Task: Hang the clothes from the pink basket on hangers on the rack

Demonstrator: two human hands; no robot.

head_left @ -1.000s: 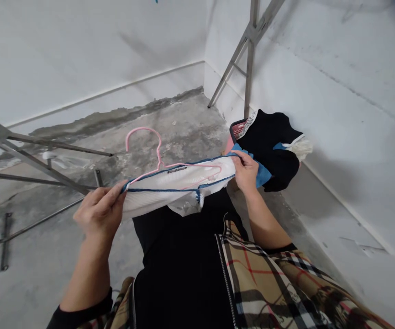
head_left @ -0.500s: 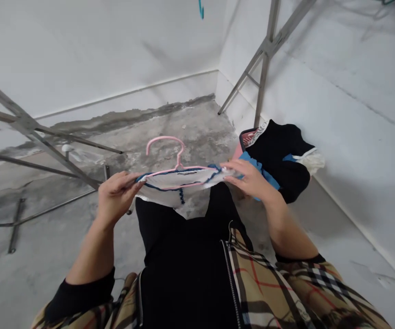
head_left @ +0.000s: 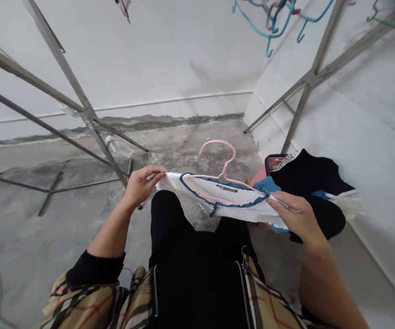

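- Hanger progress, as I read it from here: the pink wire hanger (head_left: pixel 217 150) appears to be seated in the neck of the white garment with blue piping (head_left: pixel 226 203). Its hook stands clear of the neckline, pointing toward 12 o'clock, and its arms show across the cloth. I cannot tell whether the wire lies wholly inside the fabric.
- Left hand (head_left: pixel 141 185): at 9 o'clock from the garment, with its thumb and fingers closed in a pinch on the white cloth's end.
- Right hand (head_left: pixel 298 217): at 3 o'clock from the garment, with its fingers folded over the far end. The thumb is hidden, so I cannot tell how firm that grip is.
- Garment position: held taut between both hands, above my black trousers (head_left: pixel 197 269), with a small dark label (head_left: pixel 226 188) at the neck.
- Remaining pile: a black garment (head_left: pixel 315 192) with blue and white parts lies at 2 o'clock, over a pink basket (head_left: pixel 272 161) against the wall.
- Surroundings: steel rack legs (head_left: pixel 69 77) stand at 10 o'clock and (head_left: pixel 307 84) at 1 o'clock, with teal hangers (head_left: pixel 265 23) hanging at 1 o'clock. Below is a rough concrete floor (head_left: pixel 26 233).
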